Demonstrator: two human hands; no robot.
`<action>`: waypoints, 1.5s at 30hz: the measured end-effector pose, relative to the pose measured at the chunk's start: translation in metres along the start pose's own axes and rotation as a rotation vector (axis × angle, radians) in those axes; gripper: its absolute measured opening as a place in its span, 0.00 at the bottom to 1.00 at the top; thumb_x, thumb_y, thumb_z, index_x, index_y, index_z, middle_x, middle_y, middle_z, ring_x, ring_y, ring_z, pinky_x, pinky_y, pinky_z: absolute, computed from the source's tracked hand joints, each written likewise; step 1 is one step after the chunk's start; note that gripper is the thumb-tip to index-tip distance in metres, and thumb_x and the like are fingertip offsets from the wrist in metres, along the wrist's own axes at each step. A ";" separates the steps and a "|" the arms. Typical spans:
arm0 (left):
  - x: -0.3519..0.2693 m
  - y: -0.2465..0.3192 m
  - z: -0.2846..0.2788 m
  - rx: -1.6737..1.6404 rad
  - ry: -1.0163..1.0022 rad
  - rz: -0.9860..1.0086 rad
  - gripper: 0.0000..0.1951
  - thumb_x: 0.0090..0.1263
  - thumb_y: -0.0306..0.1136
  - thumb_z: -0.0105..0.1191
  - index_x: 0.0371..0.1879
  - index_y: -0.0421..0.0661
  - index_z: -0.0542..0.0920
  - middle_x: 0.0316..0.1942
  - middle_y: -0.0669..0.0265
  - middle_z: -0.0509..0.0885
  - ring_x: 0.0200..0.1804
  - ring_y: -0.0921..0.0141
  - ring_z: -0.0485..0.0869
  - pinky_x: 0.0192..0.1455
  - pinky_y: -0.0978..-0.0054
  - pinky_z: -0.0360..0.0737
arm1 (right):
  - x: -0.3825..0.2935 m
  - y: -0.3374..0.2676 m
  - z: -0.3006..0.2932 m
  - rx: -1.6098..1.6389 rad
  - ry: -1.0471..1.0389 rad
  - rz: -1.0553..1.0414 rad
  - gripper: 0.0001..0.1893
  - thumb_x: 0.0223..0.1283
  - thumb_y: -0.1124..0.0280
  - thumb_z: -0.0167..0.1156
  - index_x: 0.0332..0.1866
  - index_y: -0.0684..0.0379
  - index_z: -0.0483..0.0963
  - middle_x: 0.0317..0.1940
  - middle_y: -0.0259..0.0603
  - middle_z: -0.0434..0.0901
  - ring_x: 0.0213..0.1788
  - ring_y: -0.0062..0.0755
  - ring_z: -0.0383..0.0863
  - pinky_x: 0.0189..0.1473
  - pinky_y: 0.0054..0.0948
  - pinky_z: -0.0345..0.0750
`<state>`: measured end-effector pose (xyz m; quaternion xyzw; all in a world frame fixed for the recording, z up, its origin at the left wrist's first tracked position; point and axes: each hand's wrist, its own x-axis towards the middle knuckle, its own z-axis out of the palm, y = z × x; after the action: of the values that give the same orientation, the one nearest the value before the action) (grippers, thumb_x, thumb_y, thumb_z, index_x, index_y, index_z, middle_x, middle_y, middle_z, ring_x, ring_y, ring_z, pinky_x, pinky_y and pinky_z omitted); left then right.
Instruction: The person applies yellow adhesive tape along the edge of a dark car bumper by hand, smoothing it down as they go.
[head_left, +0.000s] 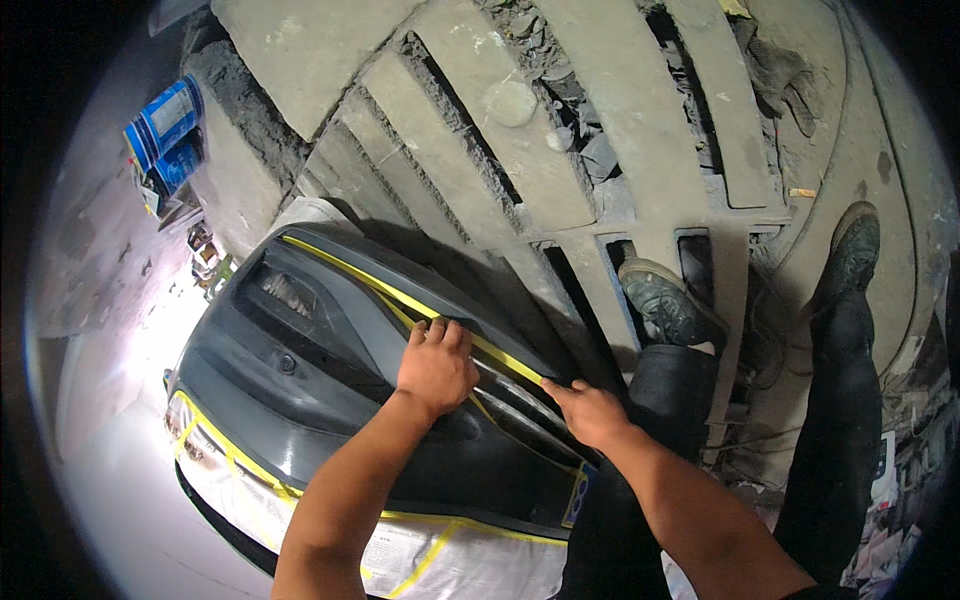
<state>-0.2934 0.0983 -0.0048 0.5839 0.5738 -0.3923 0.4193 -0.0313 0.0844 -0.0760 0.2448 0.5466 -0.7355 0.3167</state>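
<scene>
A dark grey car bumper lies before me, with masking paper and yellow masking tape along its edges. My left hand presses down on the tape at the bumper's long opening, its fingers curled over the tape line. Further along the same strip, my right hand pinches the tape between thumb and forefinger. Between the hands the strip runs straight beside the dark recess. Blue-and-yellow tape patches cover the bumper's near right end.
Slotted, dusty floor slabs with rubble in the gaps lie beyond the bumper. Blue cans stand at upper left. A dirty glove and a hose lie at upper right. My shoes are on the floor at the right.
</scene>
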 end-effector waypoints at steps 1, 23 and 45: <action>0.000 0.003 0.002 0.018 -0.003 0.008 0.20 0.58 0.39 0.55 0.47 0.42 0.80 0.47 0.57 0.78 0.58 0.57 0.75 0.65 0.55 0.68 | -0.001 -0.003 -0.004 0.004 -0.028 0.011 0.31 0.62 0.75 0.50 0.71 0.36 0.66 0.52 0.55 0.78 0.45 0.56 0.83 0.50 0.47 0.80; 0.004 0.100 0.014 0.335 -0.396 -0.010 0.29 0.70 0.46 0.46 0.63 0.37 0.75 0.65 0.49 0.70 0.72 0.50 0.62 0.73 0.47 0.56 | 0.008 -0.004 0.014 -0.112 0.000 -0.019 0.23 0.60 0.72 0.52 0.62 0.46 0.73 0.48 0.52 0.80 0.44 0.51 0.85 0.46 0.45 0.82; 0.001 0.072 0.030 0.170 -0.203 0.014 0.27 0.63 0.43 0.52 0.58 0.38 0.78 0.61 0.55 0.74 0.69 0.54 0.67 0.71 0.49 0.62 | 0.003 -0.012 0.010 -0.116 -0.052 0.053 0.26 0.68 0.71 0.45 0.71 0.38 0.65 0.50 0.50 0.78 0.47 0.50 0.84 0.47 0.44 0.82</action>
<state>-0.2206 0.0712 -0.0134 0.5786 0.4892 -0.4936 0.4269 -0.0420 0.0770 -0.0677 0.2210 0.5734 -0.7000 0.3639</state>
